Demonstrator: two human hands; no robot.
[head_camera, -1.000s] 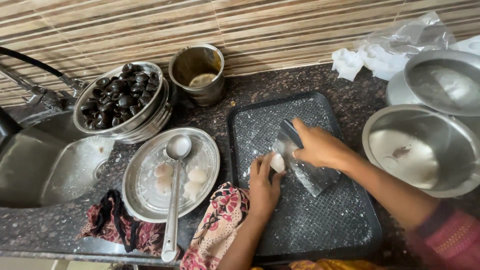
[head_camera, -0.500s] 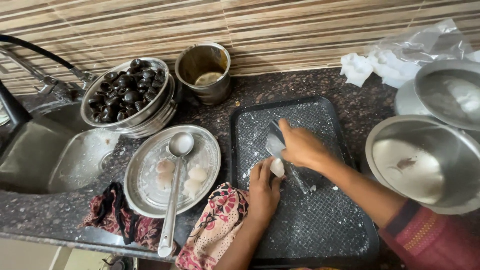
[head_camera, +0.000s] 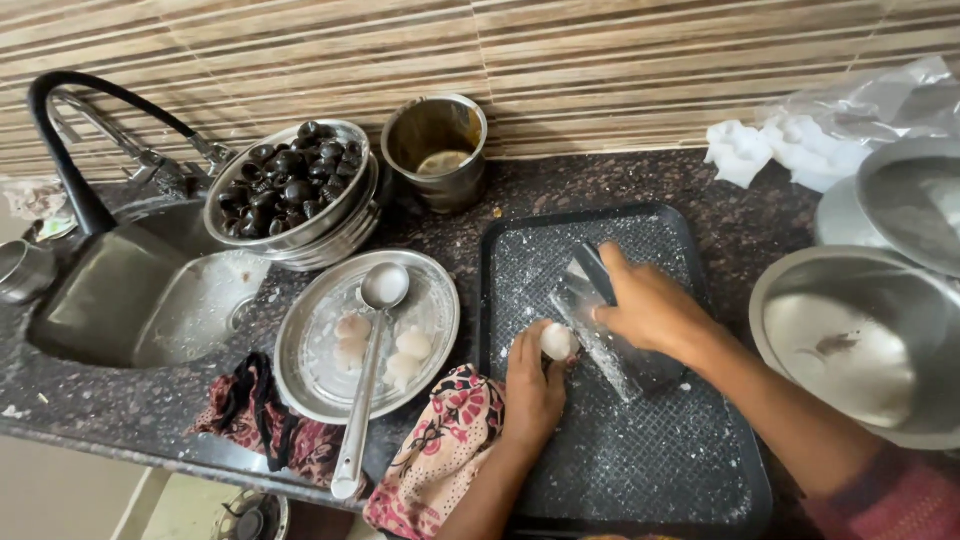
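The dark speckled stone tabletop (head_camera: 760, 215) carries everything, with a steel sink (head_camera: 120, 300) sunk into its left end under a black curved tap (head_camera: 60, 150). A black rectangular textured tray dusted with white flour (head_camera: 640, 450) lies in the middle. To its right stands a large empty steel bowl (head_camera: 850, 350); to its left a round steel plate (head_camera: 310, 375) holds four pale dough balls (head_camera: 385, 350) and a long steel ladle (head_camera: 365, 380). Behind the plate sit a steel bowl of dark round fruits (head_camera: 285, 185) and a steel cup (head_camera: 435, 150). On the tray, the right hand (head_camera: 650, 305) has its grip clamped on a flat steel scraper (head_camera: 610, 340), tilted on the tray. The left hand (head_camera: 530, 385) closes its grip on a small white dough ball (head_camera: 556, 341), which touches the tray just beside the scraper.
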